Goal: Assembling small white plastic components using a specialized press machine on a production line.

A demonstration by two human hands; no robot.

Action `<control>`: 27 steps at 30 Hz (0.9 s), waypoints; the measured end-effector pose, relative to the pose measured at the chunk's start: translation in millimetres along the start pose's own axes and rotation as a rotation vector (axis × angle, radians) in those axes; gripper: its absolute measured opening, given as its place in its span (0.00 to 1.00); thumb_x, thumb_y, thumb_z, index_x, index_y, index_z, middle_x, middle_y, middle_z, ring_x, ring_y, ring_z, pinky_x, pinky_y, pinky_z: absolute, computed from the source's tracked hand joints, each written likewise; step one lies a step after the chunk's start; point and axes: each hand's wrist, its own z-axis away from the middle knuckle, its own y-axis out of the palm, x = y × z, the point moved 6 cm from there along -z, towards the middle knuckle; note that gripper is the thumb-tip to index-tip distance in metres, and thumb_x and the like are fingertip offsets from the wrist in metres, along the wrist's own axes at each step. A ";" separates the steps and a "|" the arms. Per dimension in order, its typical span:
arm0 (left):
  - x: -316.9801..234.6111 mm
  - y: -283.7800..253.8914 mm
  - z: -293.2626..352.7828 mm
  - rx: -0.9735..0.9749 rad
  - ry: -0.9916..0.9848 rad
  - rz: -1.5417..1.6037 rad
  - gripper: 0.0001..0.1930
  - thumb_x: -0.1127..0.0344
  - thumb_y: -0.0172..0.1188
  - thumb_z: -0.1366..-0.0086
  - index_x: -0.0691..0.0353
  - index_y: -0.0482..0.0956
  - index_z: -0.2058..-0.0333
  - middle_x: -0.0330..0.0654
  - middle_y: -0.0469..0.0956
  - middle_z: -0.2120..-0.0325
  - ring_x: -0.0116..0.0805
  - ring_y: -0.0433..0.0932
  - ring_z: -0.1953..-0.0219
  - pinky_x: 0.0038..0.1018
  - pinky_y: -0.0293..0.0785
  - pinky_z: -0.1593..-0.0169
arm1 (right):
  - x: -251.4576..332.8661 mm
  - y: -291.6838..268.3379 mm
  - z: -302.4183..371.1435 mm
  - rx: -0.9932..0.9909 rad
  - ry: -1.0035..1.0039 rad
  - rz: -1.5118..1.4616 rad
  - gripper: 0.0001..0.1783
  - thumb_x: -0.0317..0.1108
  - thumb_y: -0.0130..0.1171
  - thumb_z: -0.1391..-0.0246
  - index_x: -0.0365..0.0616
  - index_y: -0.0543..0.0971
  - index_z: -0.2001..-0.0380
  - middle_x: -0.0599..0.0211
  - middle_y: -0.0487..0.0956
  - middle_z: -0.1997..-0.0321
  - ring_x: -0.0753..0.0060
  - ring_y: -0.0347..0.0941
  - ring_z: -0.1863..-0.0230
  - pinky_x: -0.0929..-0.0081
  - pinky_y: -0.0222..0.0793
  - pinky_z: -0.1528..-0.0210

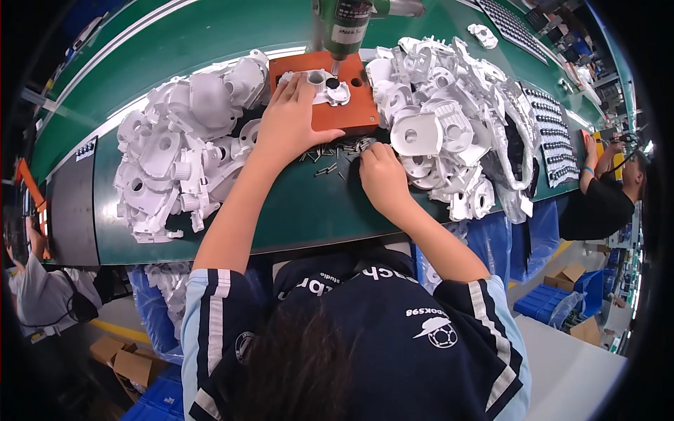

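My left hand (pixel 291 116) lies flat on a small white plastic part (pixel 324 90) seated on an orange fixture block (pixel 337 112), pressing it down. A green powered screwdriver (pixel 344 28) hangs straight above the part, its tip at a hole. My right hand (pixel 380 175) rests on the green bench just in front of the block, fingers curled over a scatter of small dark screws (pixel 333 154); whether it has one pinched is hidden.
A heap of white moulded housings (pixel 179 151) lies left of the block, a bigger heap (pixel 449 112) to its right. Black trays of small parts (pixel 554 144) sit far right, where another person (pixel 604 189) works. Blue bins and cardboard boxes stand below the bench.
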 end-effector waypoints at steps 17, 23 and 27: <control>-4.0 -0.8 -3.6 0.021 -0.046 0.062 0.42 0.44 0.70 0.62 0.71 0.66 0.55 0.60 0.65 0.48 0.51 0.62 0.42 0.38 0.56 0.38 | -12.7 -26.6 -120.4 -0.325 0.159 -0.515 0.09 0.28 0.56 0.51 0.32 0.76 0.70 0.58 0.76 0.68 0.66 0.72 0.70 0.75 0.68 0.63; -1.7 -2.8 -0.8 0.007 -0.036 0.026 0.43 0.44 0.71 0.63 0.72 0.65 0.56 0.62 0.65 0.48 0.51 0.64 0.43 0.39 0.56 0.38 | -7.5 -13.9 -125.8 -0.296 0.138 -0.465 0.08 0.28 0.55 0.52 0.31 0.76 0.71 0.55 0.76 0.67 0.59 0.73 0.68 0.71 0.68 0.63; -1.7 -2.9 -0.9 -0.011 -0.028 0.047 0.44 0.44 0.71 0.64 0.73 0.65 0.56 0.62 0.66 0.49 0.52 0.64 0.44 0.39 0.56 0.38 | -9.9 -7.8 -128.9 -0.211 0.235 -0.579 0.09 0.28 0.55 0.53 0.31 0.76 0.71 0.54 0.76 0.66 0.58 0.73 0.68 0.70 0.67 0.64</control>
